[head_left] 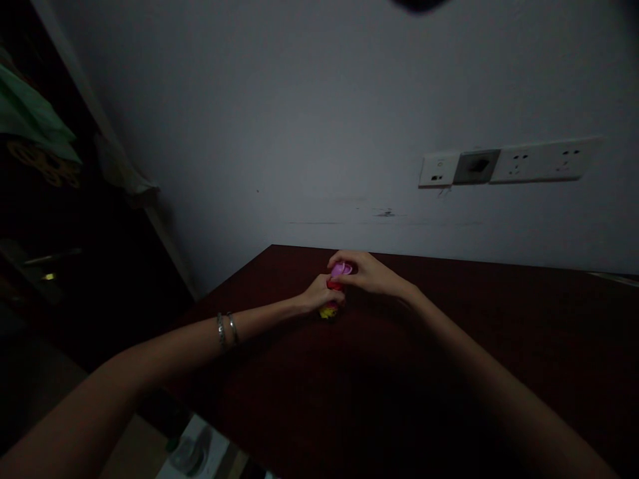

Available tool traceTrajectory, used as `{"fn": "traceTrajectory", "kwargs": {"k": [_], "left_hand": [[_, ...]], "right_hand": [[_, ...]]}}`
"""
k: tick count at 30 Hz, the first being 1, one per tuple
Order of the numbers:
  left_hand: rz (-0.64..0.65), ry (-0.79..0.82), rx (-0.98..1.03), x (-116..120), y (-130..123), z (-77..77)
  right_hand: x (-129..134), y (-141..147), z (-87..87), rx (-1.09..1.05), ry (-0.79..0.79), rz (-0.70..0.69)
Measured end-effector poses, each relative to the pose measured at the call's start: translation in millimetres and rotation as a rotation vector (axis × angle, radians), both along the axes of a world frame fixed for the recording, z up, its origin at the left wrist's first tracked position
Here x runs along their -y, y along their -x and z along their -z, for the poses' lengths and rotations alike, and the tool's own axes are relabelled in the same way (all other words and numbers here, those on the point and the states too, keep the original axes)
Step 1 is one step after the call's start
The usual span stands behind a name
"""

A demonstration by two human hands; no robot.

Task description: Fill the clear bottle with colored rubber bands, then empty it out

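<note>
Over the dark red tabletop, my left hand is wrapped around a small red and yellow object. Its red part shows above my fingers and its yellow end below them; the middle is hidden. A pink rounded piece sits at the top of this object, and my right hand grips it between thumb and fingers. I cannot tell whether the pink piece is joined to the red part or only touching it. Both hands are close together near the table's back edge.
Behind the table rises a grey wall with a socket panel at the right. A dark door with a handle and a green cloth are at the left. Below the table's left edge, a clear plastic bottle rests on a white surface.
</note>
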State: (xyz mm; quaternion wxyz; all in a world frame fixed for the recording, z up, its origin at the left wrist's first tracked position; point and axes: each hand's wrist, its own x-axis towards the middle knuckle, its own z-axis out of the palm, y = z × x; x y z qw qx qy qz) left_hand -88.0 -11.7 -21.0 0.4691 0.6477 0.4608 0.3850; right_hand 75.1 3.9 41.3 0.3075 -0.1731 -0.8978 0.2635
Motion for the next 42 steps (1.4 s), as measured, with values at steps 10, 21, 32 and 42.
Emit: {"fn": "traceTrajectory", "kwargs": {"k": [10, 21, 32, 42], "left_hand": [[-0.146, -0.088, 0.161, -2.5, 8.7, 11.1], [-0.209, -0.147, 0.101, -7.5, 30.0, 33.0], [-0.218, -0.143, 0.074, -12.6, 30.0, 24.8], [-0.201, -0.117, 0.034, -11.2, 25.4, 2.6]], "right_hand": [[-5.9, 19.3, 21.1, -0.171, -0.124, 0.053], [0.3, 40.7, 41.8, -0.197, -0.196, 0.111], [-5.3, 37.1, 40.9, -0.226, -0.240, 0.118], [-5.1, 30.5, 31.7, -0.283, -0.240, 0.065]]}}
